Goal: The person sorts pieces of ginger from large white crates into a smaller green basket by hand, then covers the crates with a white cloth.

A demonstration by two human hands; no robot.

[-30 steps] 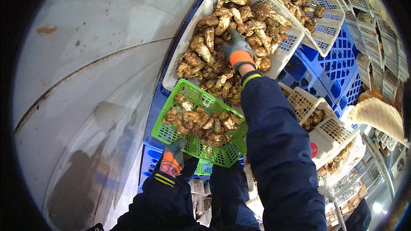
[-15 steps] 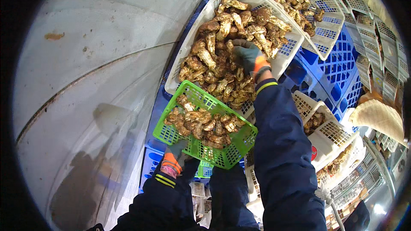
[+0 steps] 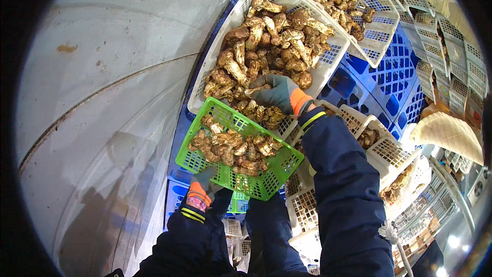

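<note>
My left hand (image 3: 203, 183), in a grey and orange glove, grips the near rim of a green plastic basket (image 3: 279, 177) and holds it tilted in front of my legs. Brown, pale-stemmed mushrooms (image 3: 233, 149) lie inside it. Just beyond, a white slatted crate (image 3: 328, 64) holds a heap of similar mushrooms (image 3: 266, 36). Above this crate's near end is my right hand (image 3: 279, 94), gloved alike. Its fingers are closed round a mushroom (image 3: 254, 91) whose pale end shows at the fingertips; the palm hides the rest.
A second white crate (image 3: 382, 31) of mushrooms stands at the far right, on blue plastic pallets (image 3: 394, 79). More white crates (image 3: 392, 151) are stacked beside my right arm. On the left rises a grey, stained wall-like surface (image 3: 113, 82). A woven straw-coloured piece (image 3: 448, 136) is at right.
My right hand has drawn back from deep in the heap toward the green basket, now with a mushroom in its fingers. My left hand still holds the basket. The whole view has shifted slightly.
</note>
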